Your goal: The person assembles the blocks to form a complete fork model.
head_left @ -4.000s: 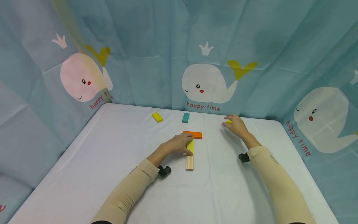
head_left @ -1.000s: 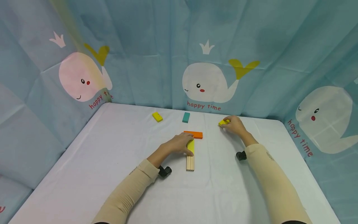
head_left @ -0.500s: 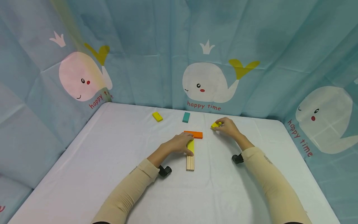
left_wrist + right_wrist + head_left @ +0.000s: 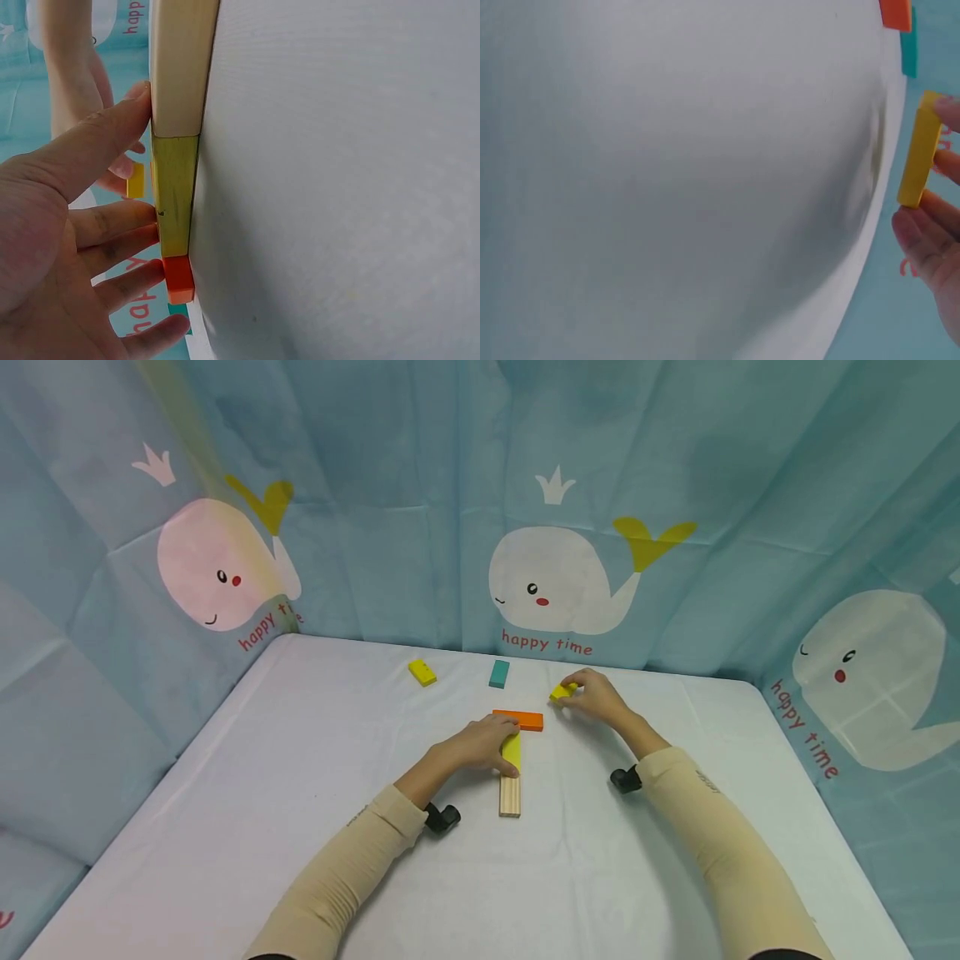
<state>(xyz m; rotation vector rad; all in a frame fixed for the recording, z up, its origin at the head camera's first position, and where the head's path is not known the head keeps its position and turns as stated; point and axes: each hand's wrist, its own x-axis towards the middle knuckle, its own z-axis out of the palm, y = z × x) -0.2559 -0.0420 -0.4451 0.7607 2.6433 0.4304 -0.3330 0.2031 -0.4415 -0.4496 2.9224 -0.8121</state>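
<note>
- Plainly, the biggest thing around me is the blue whale-print curtain (image 4: 420, 460), hanging behind and beside the white table (image 4: 300, 710).
- On the table, three blocks form a T: a bare wooden block (image 4: 510, 797) nearest me, a long yellow block (image 4: 512, 752) end to end with it, and an orange block (image 4: 531, 722) crosswise at the far end. I take this much as done.
- My left hand (image 4: 478, 745) lies along that T, its fingers nearly straight, touching the blocks rather than wrapped round them.
- My right hand (image 4: 600, 697) has its fingers grasping a small yellow piece (image 4: 561, 693), seemingly lifted, near the right end of the orange block. It is not yet part of the T.
- Another yellow piece (image 4: 422, 672) and a teal piece (image 4: 498, 674) lie loose toward the back edge. I judge the work about halfway: three blocks joined, three left apart.
</note>
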